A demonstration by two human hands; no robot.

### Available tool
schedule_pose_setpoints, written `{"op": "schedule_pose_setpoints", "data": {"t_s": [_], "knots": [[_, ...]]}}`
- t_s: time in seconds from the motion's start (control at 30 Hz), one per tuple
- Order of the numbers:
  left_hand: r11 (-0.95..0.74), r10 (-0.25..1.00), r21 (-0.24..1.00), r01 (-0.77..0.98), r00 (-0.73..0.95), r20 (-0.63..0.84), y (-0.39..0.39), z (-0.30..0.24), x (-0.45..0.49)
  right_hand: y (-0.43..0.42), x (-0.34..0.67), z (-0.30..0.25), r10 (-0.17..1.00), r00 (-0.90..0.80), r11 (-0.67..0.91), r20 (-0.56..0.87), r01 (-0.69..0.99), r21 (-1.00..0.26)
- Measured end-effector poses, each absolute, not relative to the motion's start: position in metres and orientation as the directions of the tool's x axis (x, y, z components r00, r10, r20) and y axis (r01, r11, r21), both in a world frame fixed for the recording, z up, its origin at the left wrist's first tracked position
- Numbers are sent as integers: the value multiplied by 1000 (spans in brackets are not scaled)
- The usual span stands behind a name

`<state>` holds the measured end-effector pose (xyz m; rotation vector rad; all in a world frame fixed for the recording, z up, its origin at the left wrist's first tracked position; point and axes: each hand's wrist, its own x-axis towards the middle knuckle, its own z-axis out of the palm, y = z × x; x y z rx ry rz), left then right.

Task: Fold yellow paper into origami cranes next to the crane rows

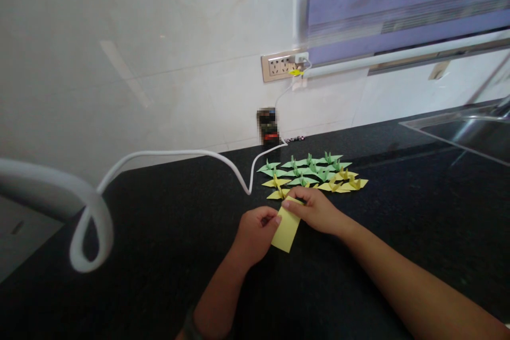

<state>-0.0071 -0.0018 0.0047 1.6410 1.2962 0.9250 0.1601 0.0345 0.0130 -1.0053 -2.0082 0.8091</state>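
A yellow sheet of paper (287,228), rectangular and apparently folded, is held tilted above the dark countertop. My left hand (257,234) pinches its left edge between thumb and fingers. At the upper end, my right hand (313,208) grips the paper with the thumb on top and the fingers behind, partly hidden. Just beyond my hands stand rows of folded paper cranes: several green cranes (295,171) at the back and several yellow cranes (353,185) in front. My right hand covers part of the yellow row.
A thick white cable (187,153) loops across the left side and runs to the wall. A blurred dark object (269,125) leans at the wall below a socket panel (279,66). At the right is a metal sink (458,133). The black countertop (159,255) spans the view.
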Motion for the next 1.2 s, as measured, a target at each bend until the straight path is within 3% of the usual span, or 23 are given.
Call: {"op": "schedule_pose_setpoints", "data": {"t_s": [0.1, 0.3, 0.43, 0.5, 0.57, 0.67, 0.8, 0.9, 1.0, 1.1, 1.2], "knots": [[-123, 984, 903, 412, 172, 56, -2, 6, -8, 33, 157, 10, 904, -330, 378, 273, 317, -870], [-157, 987, 866, 474, 113, 118, 2, 4, -15, 51, 172, 5, 956, -74, 293, 283, 233, -927], [-71, 997, 915, 398, 43, 59, 4, 2, -13, 54, 177, 6, 868, 140, 418, 476, 313, -853], [72, 993, 981, 182, 81, -88, 5, 3, -9, 49, 174, 9, 737, 45, 604, 674, 402, -688], [244, 962, 968, -56, 140, -234, 6, 4, -6, 42, 169, 12, 570, -259, 801, 780, 388, -456], [275, 958, 920, -279, 159, -238, 9, 3, -4, 34, 161, 13, 386, -530, 916, 755, 316, -246], [192, 980, 888, -418, 136, -147, 12, 0, -5, 26, 153, 9, 320, -674, 947, 666, 252, -200], [136, 988, 889, -438, 127, -89, 13, -2, -6, 22, 149, 9, 324, -667, 945, 671, 192, -265], [98, 992, 895, -435, 111, -55, 12, -2, -6, 21, 147, 6, 566, -411, 824, 715, 312, -473], [89, 993, 898, -430, 109, -46, 9, 1, -5, 25, 143, 0, 839, -97, 533, 536, 352, -770], [96, 991, 906, -413, 129, -46, 5, 5, -5, 29, 141, -3, 933, -115, 360, 342, 245, -900]]}}
